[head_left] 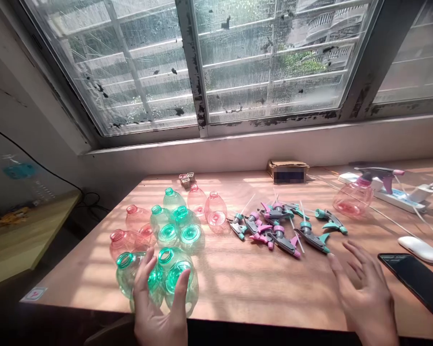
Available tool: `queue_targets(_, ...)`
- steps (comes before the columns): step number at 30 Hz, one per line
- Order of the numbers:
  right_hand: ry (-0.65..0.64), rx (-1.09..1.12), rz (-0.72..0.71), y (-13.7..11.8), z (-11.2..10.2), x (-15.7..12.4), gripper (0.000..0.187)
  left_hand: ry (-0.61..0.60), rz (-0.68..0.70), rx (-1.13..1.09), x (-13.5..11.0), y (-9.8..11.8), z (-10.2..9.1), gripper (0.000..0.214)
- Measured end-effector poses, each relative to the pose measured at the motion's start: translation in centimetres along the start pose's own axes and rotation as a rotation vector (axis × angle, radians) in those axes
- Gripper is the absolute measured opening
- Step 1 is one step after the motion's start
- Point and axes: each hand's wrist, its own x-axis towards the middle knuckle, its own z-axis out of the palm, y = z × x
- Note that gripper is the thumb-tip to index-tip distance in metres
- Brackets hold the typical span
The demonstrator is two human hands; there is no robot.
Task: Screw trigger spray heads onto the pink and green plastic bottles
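Note:
My left hand [159,302], thumb and fingers apart, is in front of two green bottles at the table's near edge; whether it touches the nearer green bottle [190,293] I cannot tell. Behind these stand more open-necked green bottles [167,225] and several pink bottles [215,210]. My right hand [364,293] hovers over the right side with its fingers spread and nothing in them. Nearest to it is a grey and green spray head [312,238], lying beside a pile of spray heads with pink or green parts [283,240] and thin white tubes.
A pink spray bottle [353,196] with its head on stands at the right, by a white power strip [400,197] with cables. Near my right hand lie a black phone [414,278] and a white mouse [421,249]. A small cardboard box [288,166] sits under the window.

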Motion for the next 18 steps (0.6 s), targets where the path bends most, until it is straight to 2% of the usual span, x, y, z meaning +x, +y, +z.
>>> queue_targets(2,-0.222,0.001,-0.123,-0.5,1.3,-0.7,0.038,0.029,-0.042,0.133,-0.6,-2.0,0.7,0.074)
queue_targets(4,-0.411,-0.01,-0.211,-0.6,2.2,-1.3,0.04,0.02,-0.123,0.121,-1.4,-3.2,1.7,0.084)
queue_targets(6,-0.564,-0.081,-0.318,-0.4,2.9,-1.8,0.05,-0.055,-0.147,0.1,-2.3,-3.8,2.8,0.072)
queue_targets(8,-0.65,-0.15,-0.364,-0.1,3.3,-2.3,0.06,-0.204,-0.117,0.072,-3.5,-4.1,4.0,0.056)
queue_targets(10,-0.669,-0.205,-0.378,0.1,3.4,-2.4,0.065,-0.375,-0.113,0.02,-4.8,-4.4,5.1,0.052)
queue_targets(11,-0.667,-0.22,-0.383,0.1,3.4,-2.4,0.066,-0.448,-0.169,-0.001,-5.6,-4.7,5.7,0.054)
queue_targets(14,-0.631,-0.199,-0.378,-0.1,3.2,-2.1,0.062,-0.561,-0.277,-0.018,-7.7,-5.6,7.1,0.07)
queue_targets(18,-0.401,-0.255,-0.307,0.1,3.2,-1.5,0.053,-0.634,-0.29,-0.004,-9.2,-6.6,7.9,0.088)
